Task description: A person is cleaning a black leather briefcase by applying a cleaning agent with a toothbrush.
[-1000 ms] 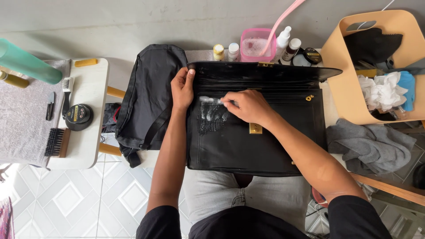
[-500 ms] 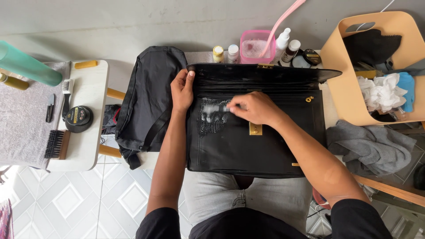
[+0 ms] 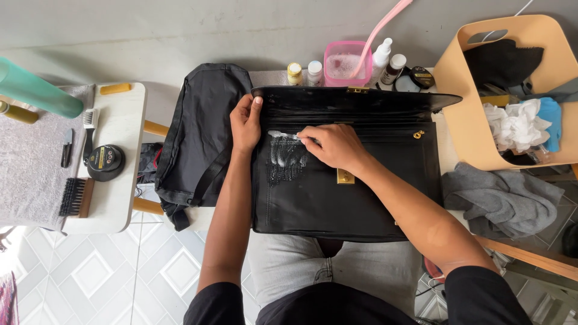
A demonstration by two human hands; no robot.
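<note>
A small white table (image 3: 123, 180) carries a round black tin (image 3: 104, 162) and two brushes (image 3: 76, 197).

Briefcase (image 3: 355, 192): black, gold clasp, white foam streaks (image 3: 286, 157). Backpack (image 3: 201, 129): black. Tub (image 3: 343, 63): pink, translucent. Basket (image 3: 466, 114): tan, holding black, white and blue cloths. Towel (image 3: 503, 198): grey. Side bench (image 3: 123, 156): white. Round tin (image 3: 104, 161): black. Floor (image 3: 156, 271): pale grey diamond-pattern tiles. Cylinder (image 3: 36, 90): teal.
</note>
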